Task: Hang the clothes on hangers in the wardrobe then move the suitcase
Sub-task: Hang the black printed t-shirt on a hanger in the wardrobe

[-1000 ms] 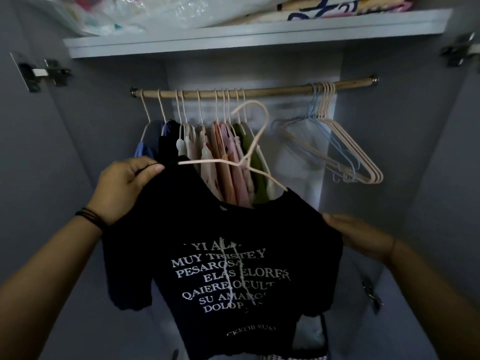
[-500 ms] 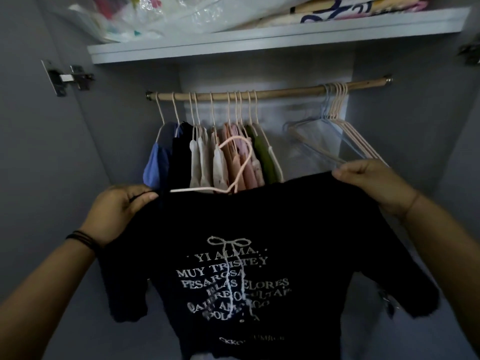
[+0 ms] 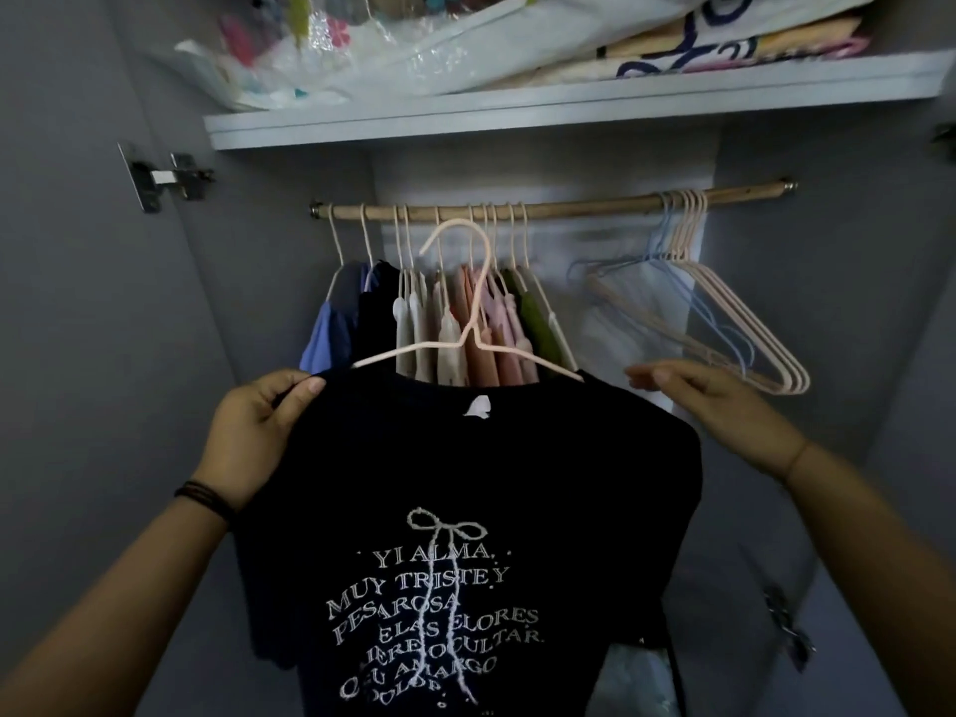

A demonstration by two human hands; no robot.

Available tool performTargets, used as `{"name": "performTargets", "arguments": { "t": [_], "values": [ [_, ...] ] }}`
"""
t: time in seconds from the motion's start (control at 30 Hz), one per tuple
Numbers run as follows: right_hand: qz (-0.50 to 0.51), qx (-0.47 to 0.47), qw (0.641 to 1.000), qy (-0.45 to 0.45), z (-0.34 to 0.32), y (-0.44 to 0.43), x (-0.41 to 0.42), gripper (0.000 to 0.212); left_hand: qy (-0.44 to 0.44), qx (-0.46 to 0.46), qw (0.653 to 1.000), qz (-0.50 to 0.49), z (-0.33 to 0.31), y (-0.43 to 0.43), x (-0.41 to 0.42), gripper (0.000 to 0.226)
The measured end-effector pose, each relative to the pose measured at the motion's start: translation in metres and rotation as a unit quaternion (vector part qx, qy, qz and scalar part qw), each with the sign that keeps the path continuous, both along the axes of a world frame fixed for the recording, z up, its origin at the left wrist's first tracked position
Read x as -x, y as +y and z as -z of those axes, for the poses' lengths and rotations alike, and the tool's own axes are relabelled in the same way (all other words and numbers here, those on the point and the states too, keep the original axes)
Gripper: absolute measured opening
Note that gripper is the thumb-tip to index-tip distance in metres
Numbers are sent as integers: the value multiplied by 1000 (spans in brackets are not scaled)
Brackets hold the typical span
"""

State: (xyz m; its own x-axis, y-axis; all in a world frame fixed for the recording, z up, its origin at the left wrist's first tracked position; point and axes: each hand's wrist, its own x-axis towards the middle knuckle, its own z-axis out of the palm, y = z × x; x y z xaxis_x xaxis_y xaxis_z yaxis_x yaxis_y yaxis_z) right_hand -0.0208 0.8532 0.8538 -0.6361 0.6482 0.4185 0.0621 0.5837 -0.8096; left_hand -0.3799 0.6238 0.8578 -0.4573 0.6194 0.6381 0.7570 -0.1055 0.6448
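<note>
Your left hand [image 3: 258, 437] pinches the left shoulder of the black T-shirt [image 3: 465, 483], just beside the end of the pink hanger [image 3: 469, 343] threaded through its neck. Your right hand [image 3: 719, 406] lies flat with fingers straight at the right shoulder; contact cannot be confirmed. The hanger's hook is below the rail [image 3: 569, 207], not on it. Directly behind it hang the packed clothes [image 3: 450, 323]. The empty hangers [image 3: 688, 235] occupy the rail's right end. Above is a shelf [image 3: 517, 116] carrying bags [image 3: 414, 54].
</note>
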Motion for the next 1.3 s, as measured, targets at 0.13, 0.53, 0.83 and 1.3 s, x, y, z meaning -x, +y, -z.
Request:
{"name": "performTargets", "arguments": {
  "t": [0.13, 0.53, 0.83, 1.3],
  "values": [
    [-18, -33, 998, -53, -1, -7, 19, 34, 4, 1, 1000, 3, -1, 6, -4, 18],
    [4, 86, 996, 13, 11, -33, -9, 43, -41, 36, 995, 80, 16, 22, -21, 18],
    [144, 292, 934, -145, 62, -109, -78, 66, -51, 187, 951, 242, 93, 60, -99, 23],
    [371, 353, 859, -26, 115, -207, -161, 43, -152, 168, 931, 287, 175, 76, -245, 43]
  ]
}}
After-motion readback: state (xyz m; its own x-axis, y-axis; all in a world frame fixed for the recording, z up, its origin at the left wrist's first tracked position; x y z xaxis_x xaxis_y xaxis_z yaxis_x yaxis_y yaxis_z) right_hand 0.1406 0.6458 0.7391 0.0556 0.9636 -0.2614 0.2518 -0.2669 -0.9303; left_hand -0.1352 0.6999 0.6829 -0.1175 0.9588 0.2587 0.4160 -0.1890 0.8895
